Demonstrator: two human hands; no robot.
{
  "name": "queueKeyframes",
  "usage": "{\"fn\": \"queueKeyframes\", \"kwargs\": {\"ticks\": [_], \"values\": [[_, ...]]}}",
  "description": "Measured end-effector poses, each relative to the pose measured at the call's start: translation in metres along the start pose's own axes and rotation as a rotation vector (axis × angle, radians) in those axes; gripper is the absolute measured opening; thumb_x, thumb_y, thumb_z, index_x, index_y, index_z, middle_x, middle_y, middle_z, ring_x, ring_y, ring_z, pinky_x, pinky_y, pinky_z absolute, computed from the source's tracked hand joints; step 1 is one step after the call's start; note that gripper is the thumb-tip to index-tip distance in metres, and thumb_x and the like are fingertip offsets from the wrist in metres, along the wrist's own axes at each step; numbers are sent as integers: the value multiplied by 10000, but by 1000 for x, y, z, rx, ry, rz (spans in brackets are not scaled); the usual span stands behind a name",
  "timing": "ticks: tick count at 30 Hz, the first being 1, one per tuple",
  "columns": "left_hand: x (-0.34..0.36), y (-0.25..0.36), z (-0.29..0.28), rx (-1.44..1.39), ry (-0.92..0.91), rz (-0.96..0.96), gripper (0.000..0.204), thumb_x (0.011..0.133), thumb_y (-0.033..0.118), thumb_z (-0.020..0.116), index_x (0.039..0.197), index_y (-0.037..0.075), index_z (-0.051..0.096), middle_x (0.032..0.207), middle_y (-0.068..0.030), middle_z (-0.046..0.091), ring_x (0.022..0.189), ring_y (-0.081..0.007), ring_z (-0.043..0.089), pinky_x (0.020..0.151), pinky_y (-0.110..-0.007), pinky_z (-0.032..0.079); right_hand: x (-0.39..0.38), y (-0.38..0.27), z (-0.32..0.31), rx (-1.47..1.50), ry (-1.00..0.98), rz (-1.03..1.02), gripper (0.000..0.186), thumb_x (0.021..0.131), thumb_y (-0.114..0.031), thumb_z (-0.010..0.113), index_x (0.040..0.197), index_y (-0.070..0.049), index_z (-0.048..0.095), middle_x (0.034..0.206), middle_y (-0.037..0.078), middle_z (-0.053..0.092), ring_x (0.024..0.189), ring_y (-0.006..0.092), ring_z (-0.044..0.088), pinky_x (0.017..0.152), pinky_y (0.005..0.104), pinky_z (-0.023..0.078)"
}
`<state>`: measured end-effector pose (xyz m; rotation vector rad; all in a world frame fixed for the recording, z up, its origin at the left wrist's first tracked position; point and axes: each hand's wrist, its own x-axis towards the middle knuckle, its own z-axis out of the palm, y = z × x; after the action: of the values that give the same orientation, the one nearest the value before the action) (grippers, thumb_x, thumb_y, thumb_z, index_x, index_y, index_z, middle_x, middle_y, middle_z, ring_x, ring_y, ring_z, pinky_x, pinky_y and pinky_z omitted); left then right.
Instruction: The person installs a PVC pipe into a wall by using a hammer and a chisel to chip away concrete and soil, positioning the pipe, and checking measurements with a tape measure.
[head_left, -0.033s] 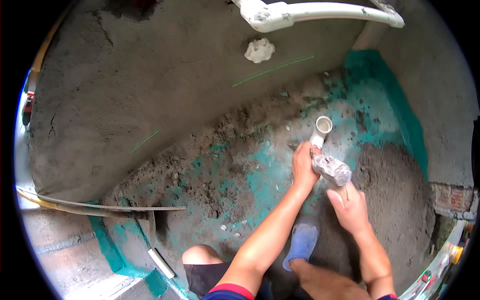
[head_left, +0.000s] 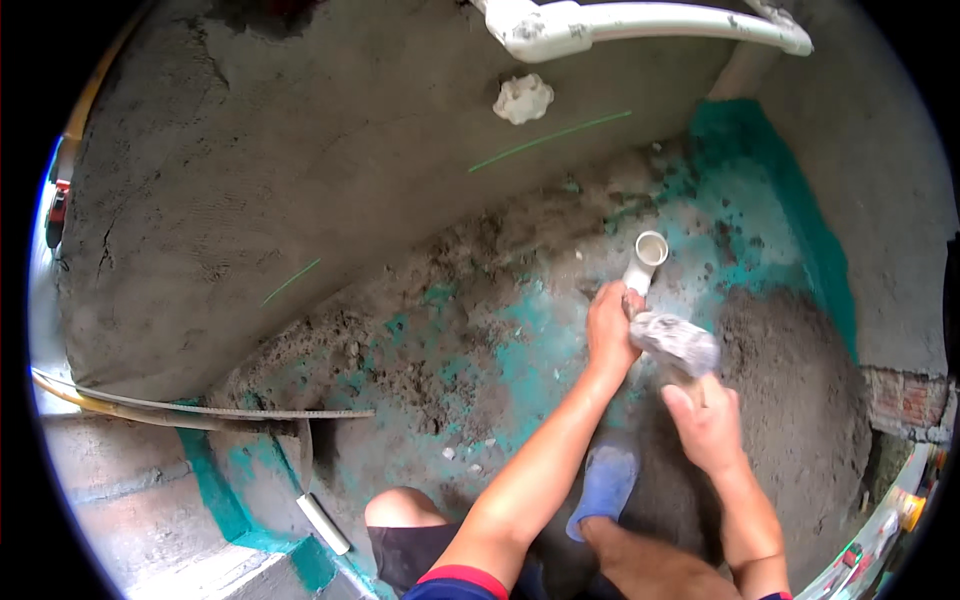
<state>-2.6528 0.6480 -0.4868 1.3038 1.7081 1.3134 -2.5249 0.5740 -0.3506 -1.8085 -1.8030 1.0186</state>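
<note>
My right hand (head_left: 708, 428) grips the short handle of a hammer (head_left: 676, 342), whose grey, mortar-caked head is slightly blurred. The head lies just right of my left hand (head_left: 610, 330). That hand is closed around what looks like a chisel (head_left: 634, 303); its struck end faces the hammer, and most of it is hidden by my fingers. Directly beyond my fingers a white plastic pipe elbow (head_left: 640, 277) sticks up from the floor, its round mouth facing upward.
Loose mortar (head_left: 400, 370) covers the green-patched floor (head_left: 535, 330) along the wall. A mound of sand (head_left: 790, 390) lies to the right. A white pipe (head_left: 660, 20) runs overhead at the wall. A long strip (head_left: 230, 413) juts in from the left, above a trowel (head_left: 322, 525).
The hammer head has shifted a little to the right, away from my left hand, with my right hand following slightly. My left hand keeps its place by the pipe.
</note>
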Motion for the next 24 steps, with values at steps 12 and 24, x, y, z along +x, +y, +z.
{"fn": "queueKeyframes", "kwargs": {"ticks": [12,24], "values": [[6,-9,4,7,-5,32,180,886,113,580,796,-19,498,805,-226,540,743,-422,537,671,-474,430,-23,22,-2,317,76,127,469,914,-316,620,1210,37,530,760,132,575,611,235,560,534,336,441],[17,-2,1,37,-59,46,229,906,156,574,791,-26,496,803,-230,542,731,-440,532,678,-490,436,-53,34,-5,779,203,-350,651,855,-615,640,1126,-40,498,735,48,518,543,142,499,457,232,411]]}}
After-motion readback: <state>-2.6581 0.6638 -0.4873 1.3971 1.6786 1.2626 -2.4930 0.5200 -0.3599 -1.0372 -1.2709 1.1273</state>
